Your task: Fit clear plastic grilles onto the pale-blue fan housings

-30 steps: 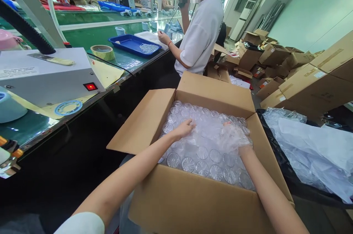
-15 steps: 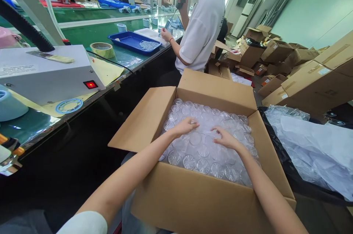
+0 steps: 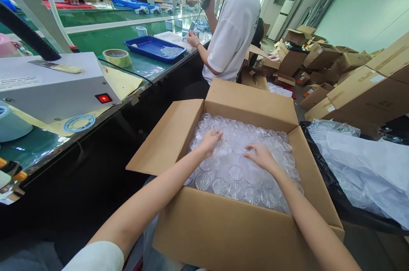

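Note:
An open cardboard box stands in front of me, filled with several clear round plastic pieces under a thin clear plastic film. My left hand reaches into the box near its far left side, fingers curled and pinching at the film or a piece there. My right hand lies over the middle of the pieces, fingers bent and pressed down on the film. What each hand pinches is too clear to make out.
A green workbench runs along the left with a grey machine, tape roll and blue tray. A person in a white shirt works beyond the box. A black bag of clear plastic lies right, stacked cartons behind.
My right hand let a bunched piece of film drop flat and now rests mid-box. My left hand shifted slightly toward the far left and curled its fingers.

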